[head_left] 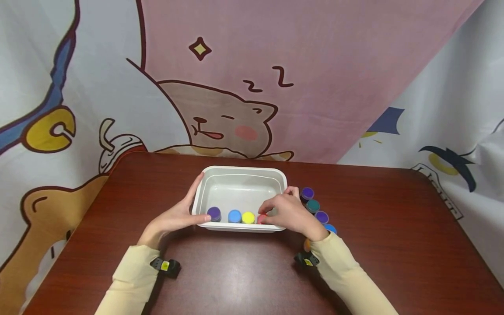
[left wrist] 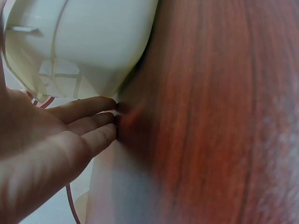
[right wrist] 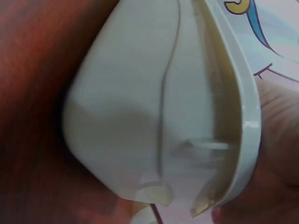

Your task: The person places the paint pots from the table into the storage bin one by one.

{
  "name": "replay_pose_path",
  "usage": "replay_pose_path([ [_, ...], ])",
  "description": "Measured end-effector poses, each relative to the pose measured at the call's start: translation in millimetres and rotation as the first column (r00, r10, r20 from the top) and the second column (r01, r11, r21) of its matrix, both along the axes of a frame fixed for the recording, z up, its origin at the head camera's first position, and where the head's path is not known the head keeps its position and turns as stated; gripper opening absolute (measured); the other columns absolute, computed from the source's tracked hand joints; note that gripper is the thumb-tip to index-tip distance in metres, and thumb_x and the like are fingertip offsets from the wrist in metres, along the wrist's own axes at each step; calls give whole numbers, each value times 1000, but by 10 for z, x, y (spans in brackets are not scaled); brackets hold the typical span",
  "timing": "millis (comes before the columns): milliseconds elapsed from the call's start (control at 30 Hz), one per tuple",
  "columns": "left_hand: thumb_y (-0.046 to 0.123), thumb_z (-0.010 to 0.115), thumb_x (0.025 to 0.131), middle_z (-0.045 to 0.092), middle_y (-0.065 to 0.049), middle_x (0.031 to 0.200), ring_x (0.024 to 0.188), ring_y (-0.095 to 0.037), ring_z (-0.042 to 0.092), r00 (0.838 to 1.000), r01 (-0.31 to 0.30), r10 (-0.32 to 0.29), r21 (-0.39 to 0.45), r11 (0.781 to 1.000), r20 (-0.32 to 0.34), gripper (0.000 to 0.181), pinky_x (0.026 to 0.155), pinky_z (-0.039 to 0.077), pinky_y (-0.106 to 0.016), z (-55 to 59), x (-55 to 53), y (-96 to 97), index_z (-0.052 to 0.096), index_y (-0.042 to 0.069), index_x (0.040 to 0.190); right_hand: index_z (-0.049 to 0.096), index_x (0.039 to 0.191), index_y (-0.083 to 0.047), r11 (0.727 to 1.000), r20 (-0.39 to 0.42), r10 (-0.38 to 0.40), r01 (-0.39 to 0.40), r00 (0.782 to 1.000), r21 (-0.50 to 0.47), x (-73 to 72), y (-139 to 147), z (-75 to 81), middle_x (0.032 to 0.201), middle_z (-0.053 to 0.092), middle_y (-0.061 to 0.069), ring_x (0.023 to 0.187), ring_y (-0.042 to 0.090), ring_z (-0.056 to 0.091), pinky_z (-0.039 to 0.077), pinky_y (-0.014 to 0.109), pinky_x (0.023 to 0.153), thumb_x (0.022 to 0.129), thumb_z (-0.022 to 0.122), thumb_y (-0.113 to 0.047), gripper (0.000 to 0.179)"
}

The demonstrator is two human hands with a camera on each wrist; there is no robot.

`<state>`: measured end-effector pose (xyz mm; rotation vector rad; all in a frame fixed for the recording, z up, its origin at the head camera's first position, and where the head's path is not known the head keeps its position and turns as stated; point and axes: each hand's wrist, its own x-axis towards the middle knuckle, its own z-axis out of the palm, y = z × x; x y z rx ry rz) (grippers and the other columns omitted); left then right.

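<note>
A white plastic tub (head_left: 240, 174) stands on the table. My left hand (head_left: 177, 216) grips its left end, thumb over the front rim and index finger along the outside. In the left wrist view the other fingers (left wrist: 93, 123) stretch out beneath the tub wall. Inside, along the front wall, are small paint pots with a purple lid (head_left: 214, 213), a blue lid (head_left: 234, 215) and a yellow lid (head_left: 248, 217). My right hand (head_left: 289, 212) reaches over the right end and pinches a red-lidded paint pot (head_left: 261, 218), mostly hidden by the fingers.
Right of the tub, several more paint pots line the table (head_left: 393, 227), among them a purple one (head_left: 307, 194), a green one (head_left: 313, 205) and a blue one (head_left: 330, 228). An orange one (head_left: 307, 245) is partly behind the right wrist. A printed cloth (head_left: 315, 87) hangs behind.
</note>
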<state>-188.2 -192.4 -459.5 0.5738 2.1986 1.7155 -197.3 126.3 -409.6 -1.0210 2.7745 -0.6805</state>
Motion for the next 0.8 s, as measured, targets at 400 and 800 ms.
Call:
replay_pose_path([
  [400,29,78,81,-3,-14,159,137,-38,13,1000,6,-6,-12,1000,-7,112,105,15,-67,-25,6,-7,-5,33,155,77,99,-11,1000,-2,-13,13,1000,-9,25,7,-35,90,73,-6,86,10,64,20,47,84,79,80,-19,21],
  [800,28,79,80,-5,-11,159,138,-36,10,1000,-2,3,3,1000,-3,112,106,11,-65,-1,29,7,-5,32,155,73,103,-8,925,-9,-40,33,999,-379,118,358,-25,97,71,-4,84,13,61,46,33,80,84,73,-2,19],
])
